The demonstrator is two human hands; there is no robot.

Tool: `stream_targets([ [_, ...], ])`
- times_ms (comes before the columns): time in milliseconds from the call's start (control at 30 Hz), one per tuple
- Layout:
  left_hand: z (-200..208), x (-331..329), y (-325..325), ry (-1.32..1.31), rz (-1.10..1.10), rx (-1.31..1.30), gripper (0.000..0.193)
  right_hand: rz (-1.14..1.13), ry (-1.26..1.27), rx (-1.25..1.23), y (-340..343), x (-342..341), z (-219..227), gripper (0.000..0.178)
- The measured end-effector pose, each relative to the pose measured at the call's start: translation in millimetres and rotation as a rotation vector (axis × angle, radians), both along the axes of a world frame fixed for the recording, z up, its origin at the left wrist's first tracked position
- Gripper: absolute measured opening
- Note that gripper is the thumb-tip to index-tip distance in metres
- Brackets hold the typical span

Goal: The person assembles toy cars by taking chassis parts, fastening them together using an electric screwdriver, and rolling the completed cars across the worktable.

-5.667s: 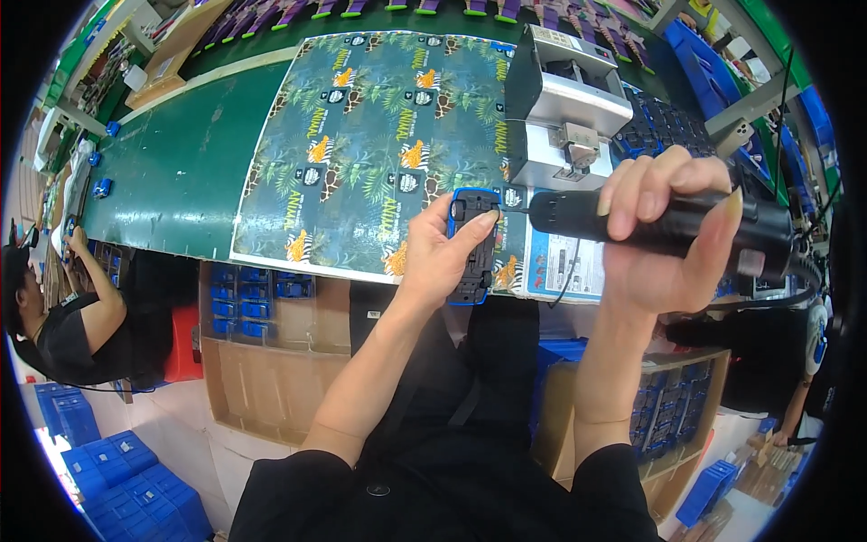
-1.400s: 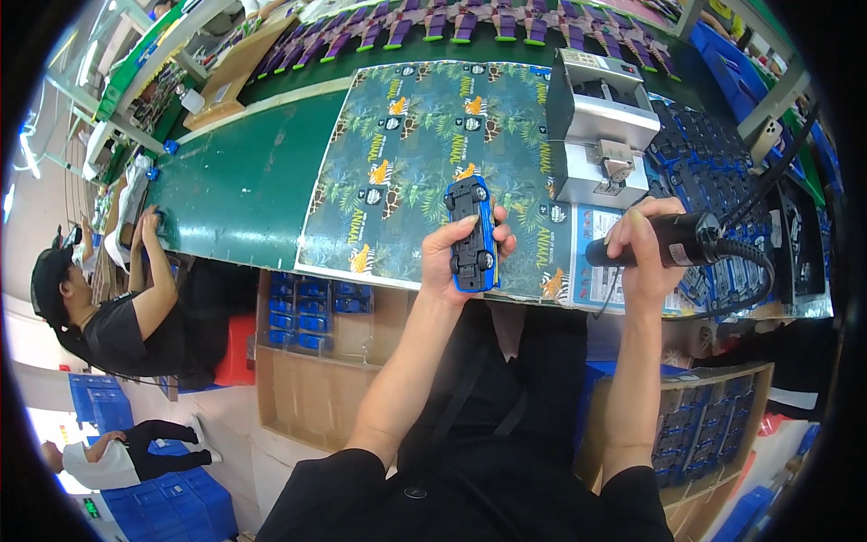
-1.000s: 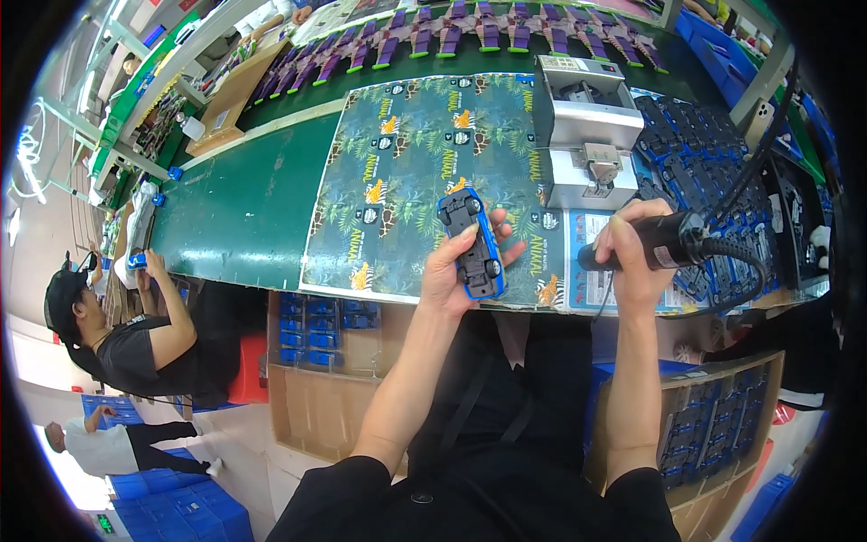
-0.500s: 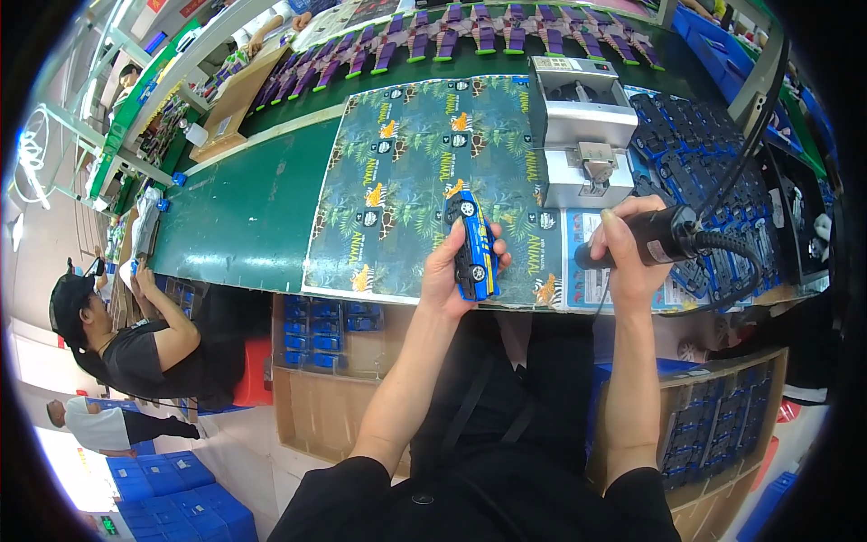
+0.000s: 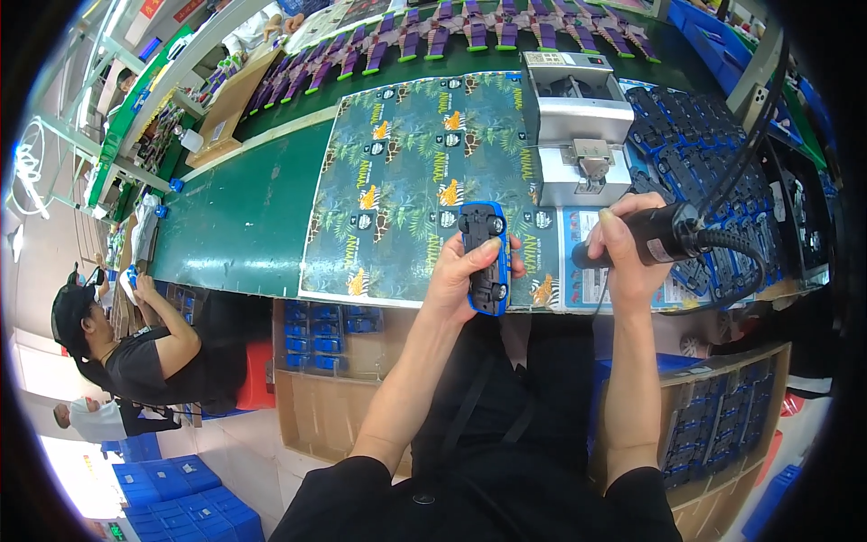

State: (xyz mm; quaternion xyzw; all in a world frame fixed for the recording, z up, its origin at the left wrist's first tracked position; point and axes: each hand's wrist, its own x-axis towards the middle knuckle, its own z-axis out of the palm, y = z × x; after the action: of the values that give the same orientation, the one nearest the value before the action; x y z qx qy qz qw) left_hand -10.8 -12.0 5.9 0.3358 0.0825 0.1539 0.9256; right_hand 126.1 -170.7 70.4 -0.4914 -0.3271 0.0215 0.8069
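A blue toy car (image 5: 491, 276) lies in my left hand (image 5: 454, 278), its black underside and wheels turned up toward me. My thumb presses on that underside, and the fingers curl round the far side. The fist of my right hand (image 5: 626, 262) is wrapped round a black corded electric screwdriver (image 5: 661, 237), which lies sideways with its tip end toward the car. Some distance separates the tool from the car. Just beyond the right hand stands a silver screw feeder (image 5: 585, 122).
Under the car lies a printed animal-pattern sheet (image 5: 406, 190) on the green bench (image 5: 235, 217). Many black-and-blue car bases (image 5: 695, 163) cover the right side. Purple toy parts (image 5: 442, 38) line the back. Cardboard boxes (image 5: 321, 415) stand below; a co-worker (image 5: 135, 357) sits left.
My left hand has rolled the car from its side to underside up, shifting it slightly down and to the right. The right hand and screwdriver have hardly moved.
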Motion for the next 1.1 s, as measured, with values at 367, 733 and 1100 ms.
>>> stream_targets([
  [367,25.5,-4.0,-20.0,0.095,0.119,0.348,0.032,0.022,0.035,0.012,4.9,-5.4,2.3,0.019],
  [733,36.4,-12.8,-29.7,0.064,0.209,0.459,0.025,0.006,-0.037,-0.007,-3.9,2.2,-9.7,0.008],
  [1100,16.0,0.8,-13.9,0.165,0.231,0.363,0.026,0.022,-0.075,-0.005,0.5,7.5,-13.5,0.008],
])
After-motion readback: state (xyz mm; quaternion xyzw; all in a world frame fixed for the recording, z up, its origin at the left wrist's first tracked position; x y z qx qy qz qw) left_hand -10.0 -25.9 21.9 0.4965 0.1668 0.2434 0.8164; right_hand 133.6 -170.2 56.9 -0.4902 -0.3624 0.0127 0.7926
